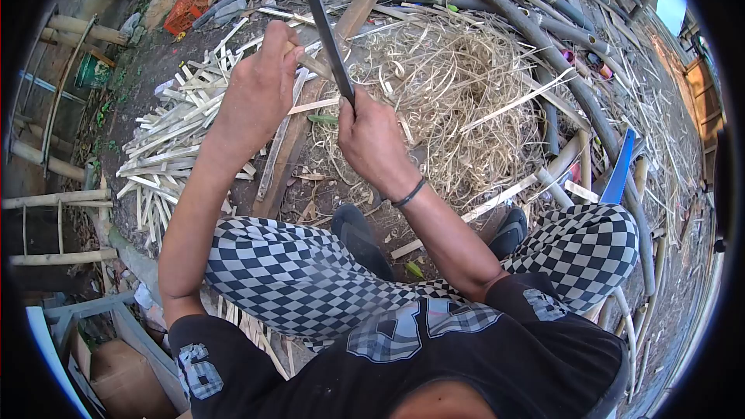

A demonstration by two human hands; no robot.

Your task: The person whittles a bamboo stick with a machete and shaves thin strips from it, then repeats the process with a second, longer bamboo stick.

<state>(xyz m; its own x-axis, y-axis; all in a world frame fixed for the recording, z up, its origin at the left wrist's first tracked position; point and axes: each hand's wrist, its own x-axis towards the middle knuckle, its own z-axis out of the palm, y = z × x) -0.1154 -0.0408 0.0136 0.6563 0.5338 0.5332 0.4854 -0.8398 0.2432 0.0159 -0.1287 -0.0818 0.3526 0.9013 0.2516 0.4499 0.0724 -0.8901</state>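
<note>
My right hand (376, 140), with a dark band at its wrist, is closed around the lower end of a machete (324, 27). Its long dark blade points up and away from me. My left hand (260, 85) pinches a pale bamboo strip (316, 66), raised to the left of the blade. The strip's far end meets the blade's edge in this view. Below the hands lies a brown wooden plank (281, 159) on the ground. Left of it spreads a heap of cut bamboo strips (167, 147); curly shavings (473, 93) pile up on the right.
Dark bamboo poles (535, 27) lie across the back and right side. A long blue flat tool (618, 171) leans beside my right knee. An orange crate (194, 1) sits at the back left, and a bamboo frame (66, 151) stands along the left edge.
</note>
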